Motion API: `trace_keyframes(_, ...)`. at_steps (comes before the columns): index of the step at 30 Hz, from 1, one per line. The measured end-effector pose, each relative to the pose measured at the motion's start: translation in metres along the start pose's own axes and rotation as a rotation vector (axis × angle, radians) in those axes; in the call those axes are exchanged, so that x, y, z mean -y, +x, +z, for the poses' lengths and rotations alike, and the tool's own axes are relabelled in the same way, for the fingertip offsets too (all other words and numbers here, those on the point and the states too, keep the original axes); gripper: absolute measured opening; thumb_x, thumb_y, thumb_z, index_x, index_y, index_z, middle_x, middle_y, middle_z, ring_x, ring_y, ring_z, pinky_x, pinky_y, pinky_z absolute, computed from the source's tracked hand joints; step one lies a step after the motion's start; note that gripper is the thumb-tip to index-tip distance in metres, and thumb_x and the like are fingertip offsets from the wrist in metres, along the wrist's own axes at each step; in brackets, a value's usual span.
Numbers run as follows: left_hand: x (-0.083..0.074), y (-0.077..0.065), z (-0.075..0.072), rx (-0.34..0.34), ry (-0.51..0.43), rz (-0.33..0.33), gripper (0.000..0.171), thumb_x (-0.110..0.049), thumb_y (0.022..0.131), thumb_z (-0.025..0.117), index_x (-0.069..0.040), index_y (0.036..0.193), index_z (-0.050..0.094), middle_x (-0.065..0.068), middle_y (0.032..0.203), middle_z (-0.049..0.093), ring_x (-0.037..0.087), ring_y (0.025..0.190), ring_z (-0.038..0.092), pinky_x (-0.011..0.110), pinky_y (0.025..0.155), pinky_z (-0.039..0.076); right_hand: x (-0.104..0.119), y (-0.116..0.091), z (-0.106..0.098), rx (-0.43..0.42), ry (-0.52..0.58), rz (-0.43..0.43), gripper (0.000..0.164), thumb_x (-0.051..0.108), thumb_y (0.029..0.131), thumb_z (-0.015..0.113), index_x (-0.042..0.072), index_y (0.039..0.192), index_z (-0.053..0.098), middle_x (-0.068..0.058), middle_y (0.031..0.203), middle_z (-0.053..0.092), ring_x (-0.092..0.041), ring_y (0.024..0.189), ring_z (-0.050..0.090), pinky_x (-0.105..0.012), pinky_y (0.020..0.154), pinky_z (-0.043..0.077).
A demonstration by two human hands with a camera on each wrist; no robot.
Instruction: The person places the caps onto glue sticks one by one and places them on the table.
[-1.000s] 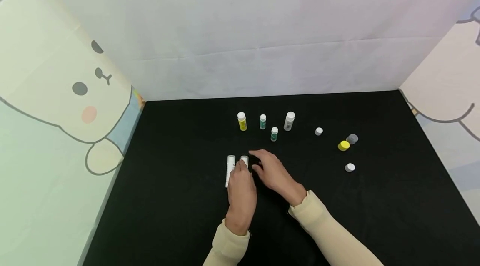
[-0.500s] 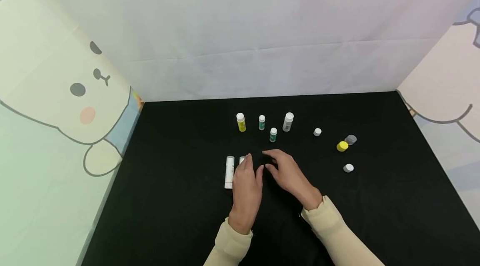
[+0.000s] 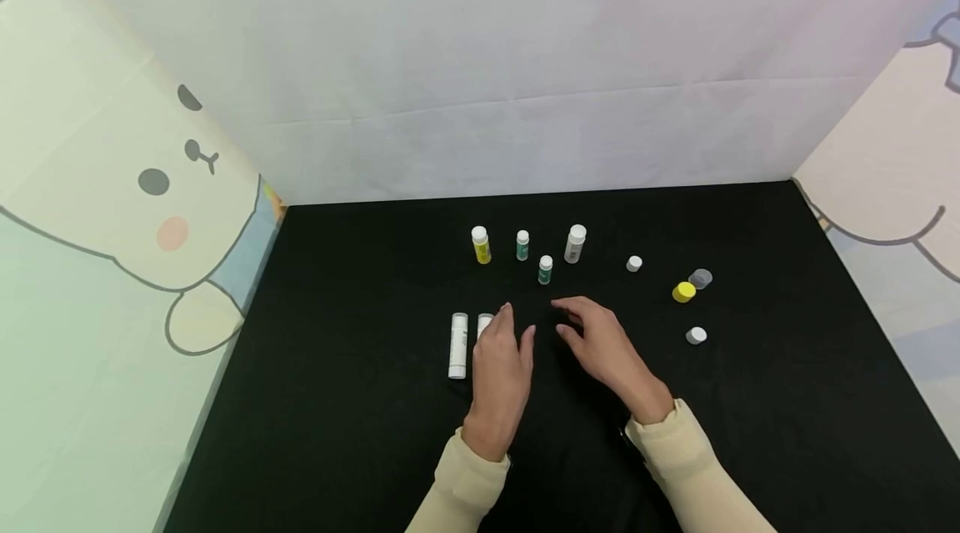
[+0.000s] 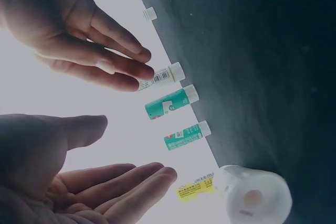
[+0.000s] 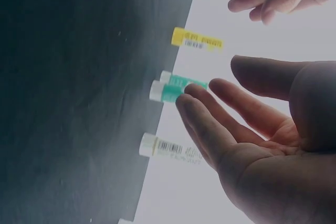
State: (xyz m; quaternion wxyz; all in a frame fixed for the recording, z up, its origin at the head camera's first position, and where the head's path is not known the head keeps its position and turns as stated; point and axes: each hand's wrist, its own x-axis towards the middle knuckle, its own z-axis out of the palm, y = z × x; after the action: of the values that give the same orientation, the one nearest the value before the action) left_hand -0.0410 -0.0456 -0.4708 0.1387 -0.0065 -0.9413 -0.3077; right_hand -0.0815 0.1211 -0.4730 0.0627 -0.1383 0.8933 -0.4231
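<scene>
1. Tube (image 3: 458, 346), long and white, was left of your left hand (image 3: 501, 368), its long axis running away from you.
2. Second tube (image 3: 484, 322) was nearer, partly hidden by that hand; contact was unclear.
3. Your left fingers were straight, thumb apart, holding nothing.
4. Your right hand (image 3: 606, 345) was farther, fingers loosely bent, holding nothing.

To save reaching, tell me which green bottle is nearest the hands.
The right green bottle; the left green bottle sits farther back.
</scene>
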Motion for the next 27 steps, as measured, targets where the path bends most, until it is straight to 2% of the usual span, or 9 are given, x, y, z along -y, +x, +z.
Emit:
trace_keyframes(8,-0.006,0.006,0.001,0.053,-0.004,-0.025,0.047,-0.017,0.101,0.076,0.011,0.137,0.063,0.026,0.135,0.068,0.035,0.123,0.069,0.045,0.102,0.057,-0.006,-0.004,-0.015,-0.012,-0.01,0.035,0.038,-0.001,0.101,0.067,-0.004,0.139,0.064,-0.025,0.142,0.062,-0.042,0.126,0.066,-0.056,0.103,0.054)
trace_keyframes(15,-0.007,0.011,0.002,0.096,-0.054,-0.063,0.049,-0.018,0.102,0.074,0.01,0.14,0.061,0.027,0.14,0.065,0.036,0.128,0.066,0.046,0.104,0.055,-0.015,-0.008,-0.031,-0.038,-0.029,0.058,0.038,-0.001,0.102,0.066,-0.004,0.139,0.063,-0.027,0.142,0.061,-0.044,0.127,0.064,-0.059,0.104,0.053)
trace_keyframes(22,-0.009,0.02,0.005,0.104,-0.091,-0.062,0.051,-0.018,0.102,0.074,0.011,0.141,0.059,0.027,0.142,0.063,0.036,0.131,0.064,0.046,0.105,0.054,-0.022,-0.015,-0.047,-0.065,-0.04,0.095,0.039,0.001,0.102,0.065,-0.003,0.141,0.062,-0.028,0.145,0.058,-0.047,0.128,0.062,-0.062,0.105,0.051)
trace_keyframes(27,-0.01,0.026,0.008,0.114,-0.111,-0.087,0.051,-0.017,0.102,0.073,0.01,0.143,0.058,0.026,0.145,0.062,0.037,0.132,0.063,0.047,0.105,0.054,-0.027,-0.021,-0.055,-0.099,-0.069,0.113,0.041,0.002,0.102,0.066,-0.003,0.142,0.061,-0.029,0.146,0.057,-0.05,0.127,0.061,-0.064,0.105,0.049)
